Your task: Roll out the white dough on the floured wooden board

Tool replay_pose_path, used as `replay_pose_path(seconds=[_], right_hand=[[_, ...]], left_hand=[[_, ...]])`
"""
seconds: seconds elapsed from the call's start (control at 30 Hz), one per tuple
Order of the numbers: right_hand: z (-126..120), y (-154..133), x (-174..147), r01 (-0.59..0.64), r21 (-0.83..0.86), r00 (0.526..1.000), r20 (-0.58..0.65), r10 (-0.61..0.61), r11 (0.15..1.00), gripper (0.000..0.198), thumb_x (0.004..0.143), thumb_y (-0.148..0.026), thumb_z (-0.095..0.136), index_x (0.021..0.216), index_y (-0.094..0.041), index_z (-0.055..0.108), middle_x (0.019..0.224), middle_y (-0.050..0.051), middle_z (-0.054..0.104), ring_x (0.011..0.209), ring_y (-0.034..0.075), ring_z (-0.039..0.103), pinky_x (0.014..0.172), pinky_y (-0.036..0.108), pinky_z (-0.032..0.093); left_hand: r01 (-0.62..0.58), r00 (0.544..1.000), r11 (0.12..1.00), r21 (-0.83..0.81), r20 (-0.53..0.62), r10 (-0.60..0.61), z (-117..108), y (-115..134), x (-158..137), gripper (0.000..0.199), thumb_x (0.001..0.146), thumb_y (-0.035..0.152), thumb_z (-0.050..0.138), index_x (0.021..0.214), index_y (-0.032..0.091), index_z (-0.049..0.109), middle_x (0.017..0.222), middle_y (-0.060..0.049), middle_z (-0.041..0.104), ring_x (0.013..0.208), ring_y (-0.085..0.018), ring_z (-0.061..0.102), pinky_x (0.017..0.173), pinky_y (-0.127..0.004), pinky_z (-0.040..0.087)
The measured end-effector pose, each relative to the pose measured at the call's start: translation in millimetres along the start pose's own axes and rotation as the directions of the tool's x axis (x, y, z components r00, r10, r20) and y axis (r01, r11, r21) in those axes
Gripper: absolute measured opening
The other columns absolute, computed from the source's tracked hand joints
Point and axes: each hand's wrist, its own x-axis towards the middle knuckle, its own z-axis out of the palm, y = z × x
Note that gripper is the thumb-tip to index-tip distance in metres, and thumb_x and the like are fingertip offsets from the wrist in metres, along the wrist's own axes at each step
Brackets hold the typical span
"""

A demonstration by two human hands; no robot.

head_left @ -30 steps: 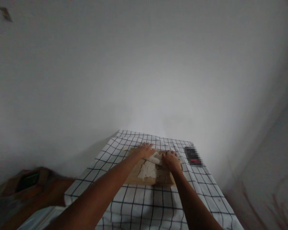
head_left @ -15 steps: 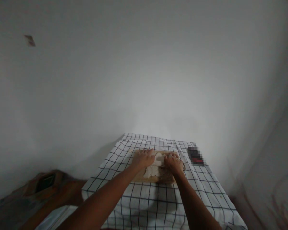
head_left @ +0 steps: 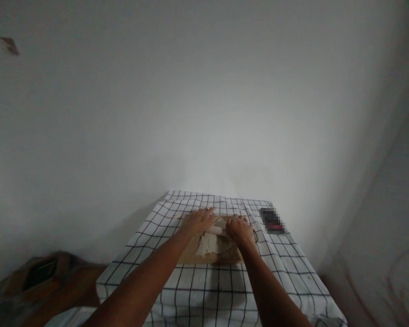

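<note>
A sheet of pale dough [head_left: 206, 245] lies flat and ragged-edged on a wooden board [head_left: 204, 261]. Across its far part runs a smooth pale bar that looks like a rolling pin [head_left: 218, 228], partly hidden by both hands. My left hand [head_left: 200, 220] rests over the bar's left end, palm down, its fingers stretched out to the right. At the other end, the fingers of my right hand [head_left: 239, 228] are curled down over the bar. A thin curved edge [head_left: 256, 235] shows just beyond my right hand; I cannot tell what it belongs to.
The board stands on a table with a white, black-checked cloth [head_left: 191, 286]. A dark, blurred-out item [head_left: 272, 221] lies near the right edge. A plain wall [head_left: 204, 113] rises behind the table. A brown box-like object [head_left: 41, 274] is at the lower left.
Both hands have moved away from me over the board, with the pale bar between them, baring more dough on the near side. The view has shifted slightly to the right.
</note>
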Motion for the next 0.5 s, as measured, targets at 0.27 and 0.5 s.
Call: replay_pose_path(seconds=[0.27,0.5], right_hand=[[6.5,11.1,25.1,-0.017,0.039,0.997,0.080,0.014,0.999,0.040,0.098,-0.033,0.038,0.128,-0.016,0.060,0.130,0.021,0.061,0.126,0.033,0.055,0.097,0.050,0.046],[12.0,15.6,32.9,-0.036,0.034,0.989,0.143,0.031,0.999,0.041,0.097,-0.033,0.040,0.130,-0.016,0.059,0.133,0.021,0.059,0.129,0.035,0.053,0.100,0.054,0.045]], left_hand=[[0.062,0.993,0.992,-0.113,0.110,-0.050,6.4,-1.6,50.0,0.060,0.101,0.050,0.027,0.157,0.031,0.038,0.154,-0.009,0.052,0.141,-0.031,0.047,0.117,-0.053,0.030],[0.047,0.991,0.990,-0.131,0.131,-0.029,13.9,-7.2,54.4,0.060,0.098,0.050,0.037,0.154,0.030,0.041,0.157,-0.007,0.048,0.146,-0.030,0.041,0.119,-0.052,0.029]])
